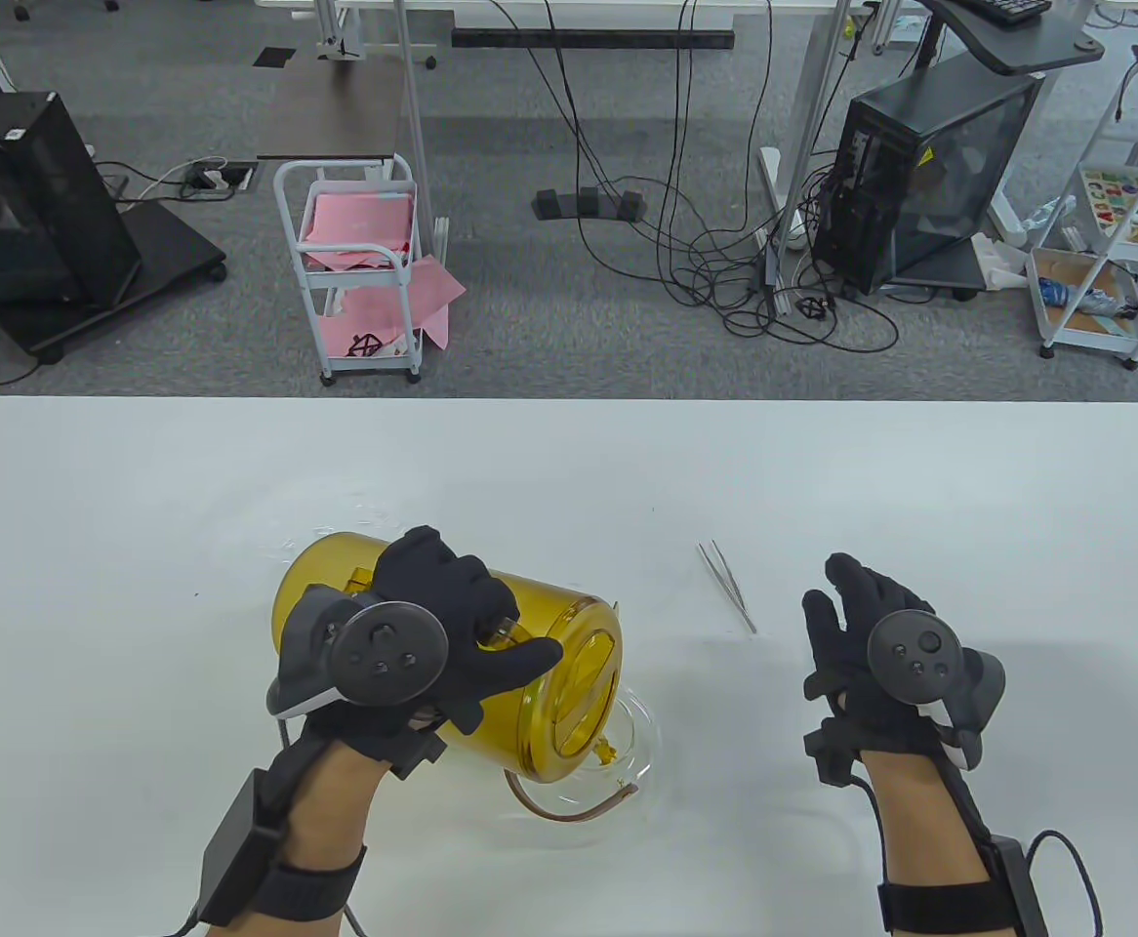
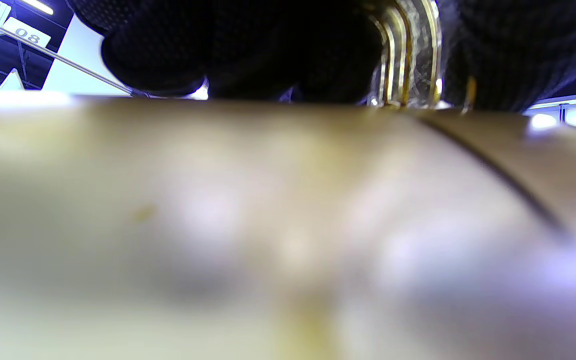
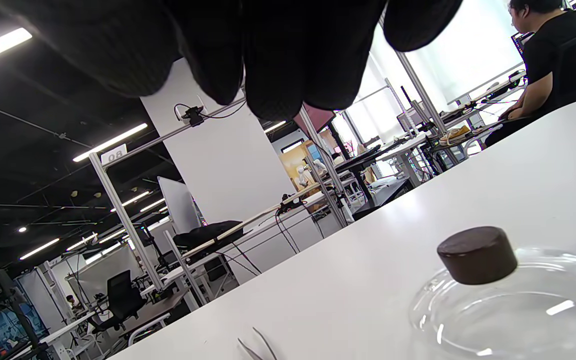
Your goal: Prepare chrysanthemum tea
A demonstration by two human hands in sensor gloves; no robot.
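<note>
A yellow see-through pitcher (image 1: 569,673) lies tilted far to the right above the table, its mouth over a clear glass teapot (image 1: 628,766) with a brown handle. My left hand (image 1: 471,625) grips the pitcher by its handle side. In the left wrist view the blurred pitcher wall (image 2: 288,225) fills the frame below my gloved fingers (image 2: 248,50). My right hand (image 1: 847,625) hovers over the table, fingers straight and holding nothing. Metal tweezers (image 1: 728,586) lie between the two hands. A glass lid (image 3: 508,300) with a brown knob lies on the table in the right wrist view.
The white table (image 1: 140,547) runs wide on both sides of the hands. Beyond its far edge stand a white cart (image 1: 359,273) with pink sheets and a black computer case (image 1: 930,176). A person (image 3: 548,65) sits at another desk.
</note>
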